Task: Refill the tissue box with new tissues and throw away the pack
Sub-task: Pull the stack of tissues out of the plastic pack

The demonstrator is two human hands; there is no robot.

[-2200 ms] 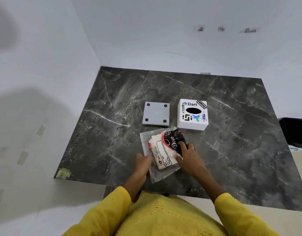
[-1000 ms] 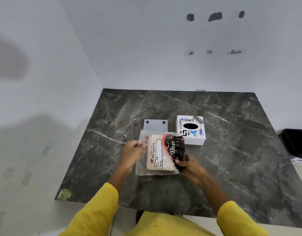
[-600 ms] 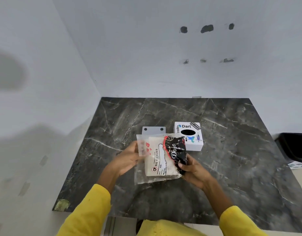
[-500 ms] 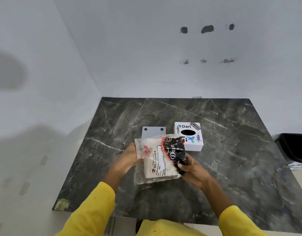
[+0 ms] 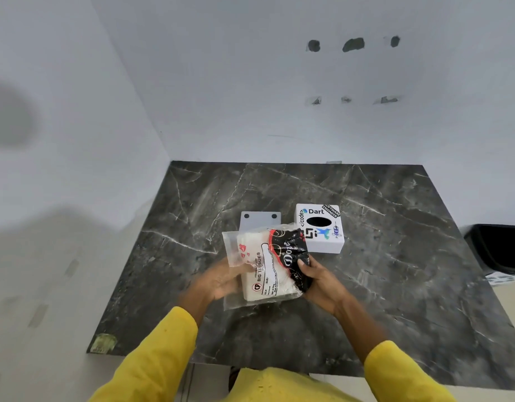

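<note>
Here I hold the tissue pack (image 5: 268,265) between both hands, just below the middle of the frame, lifted off the dark marble counter (image 5: 395,271). Its long axis runs from lower left up toward upper right, tilted a little off vertical in the picture; the black printed end sits at the upper right, the clear plastic flap at the upper left. My left hand (image 5: 221,281) is at the pack's left edge, fingers closed on the clear wrapper near the red marks. My right hand (image 5: 321,281) is clamped on the black end at the pack's right side, thumb on top of the print. The white tissue box (image 5: 320,227), oval slot facing up, stands on the counter just above and right of the pack, its lower left corner hidden behind it. A grey plate (image 5: 259,220) with dark corner holes lies left of the box, partly behind the pack. A black bin (image 5: 500,248) shows at the right edge of the frame.
</note>
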